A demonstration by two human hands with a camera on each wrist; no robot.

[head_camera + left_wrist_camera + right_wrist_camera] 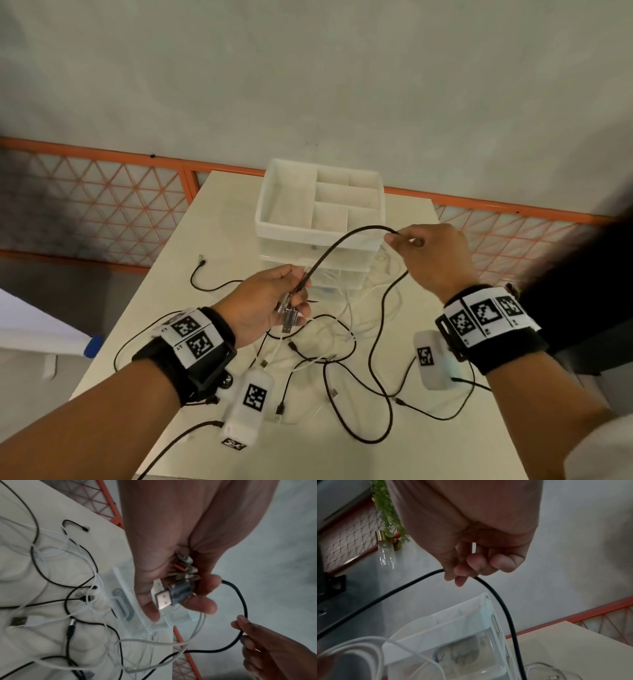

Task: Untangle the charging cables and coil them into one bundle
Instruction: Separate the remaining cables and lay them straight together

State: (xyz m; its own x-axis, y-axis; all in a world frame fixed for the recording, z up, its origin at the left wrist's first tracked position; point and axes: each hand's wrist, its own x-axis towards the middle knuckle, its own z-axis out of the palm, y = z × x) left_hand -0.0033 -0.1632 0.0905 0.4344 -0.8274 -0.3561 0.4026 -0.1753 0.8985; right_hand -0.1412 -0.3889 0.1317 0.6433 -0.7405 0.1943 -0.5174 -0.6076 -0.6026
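My left hand (274,301) grips a cluster of USB plugs (173,592) above the table, their metal ends pointing down. From it a black cable (342,240) arches up to my right hand (428,253), which pinches it between thumb and fingers (462,573) just in front of the organizer box. The same cable drops from that hand to the table in a long loop (380,387). Several more black cables (212,284) and white cables (308,359) lie tangled on the table (164,308) beneath both hands.
A white divided organizer box (318,202) on clear drawers stands at the table's far middle. An orange-framed mesh railing (102,198) runs behind. Both wrists carry marker-tagged white units (255,394), hanging near the table's front half.
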